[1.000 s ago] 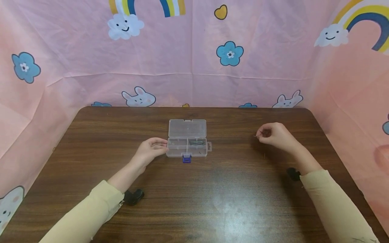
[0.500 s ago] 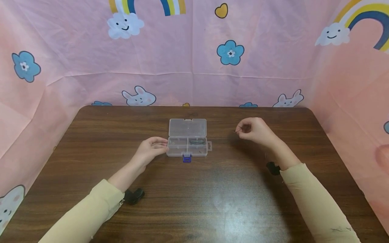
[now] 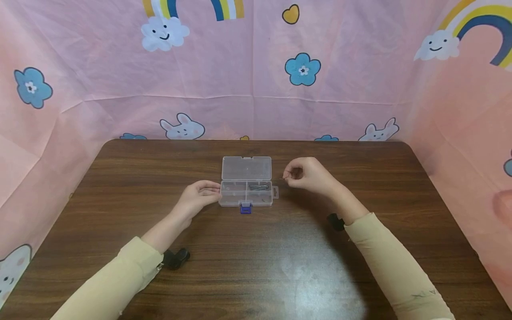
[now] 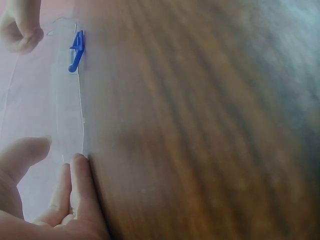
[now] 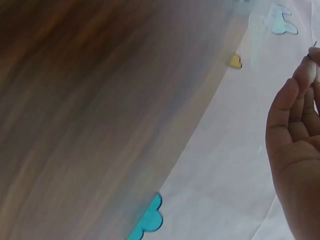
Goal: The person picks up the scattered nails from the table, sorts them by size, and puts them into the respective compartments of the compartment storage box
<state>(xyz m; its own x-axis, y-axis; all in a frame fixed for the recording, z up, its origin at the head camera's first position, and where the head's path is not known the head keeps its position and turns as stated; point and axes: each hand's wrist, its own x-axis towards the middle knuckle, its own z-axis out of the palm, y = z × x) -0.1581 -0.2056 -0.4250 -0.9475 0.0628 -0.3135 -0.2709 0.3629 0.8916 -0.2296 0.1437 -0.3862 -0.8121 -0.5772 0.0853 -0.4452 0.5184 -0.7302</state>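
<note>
A clear plastic compartment box with a blue latch lies on the table, its lid folded back. Several slim metal nails or screws fill the back right compartment, and a few tiny bits lie in others. My left hand rests at the box's left end, its fingers straight against the side in the left wrist view. Just beyond the box's right end, my right hand pinches a thin nail-like piece between thumb and forefinger, its tip toward the box.
The brown wooden table ends at the back against a pink printed cloth. A hang tab sticks out of the box's right end. Black wrist cameras hang below both sleeves.
My right hand has come left across the table to the box, carrying the thin piece. The left hand and box stay put. A thin line on the table is now behind my right arm.
</note>
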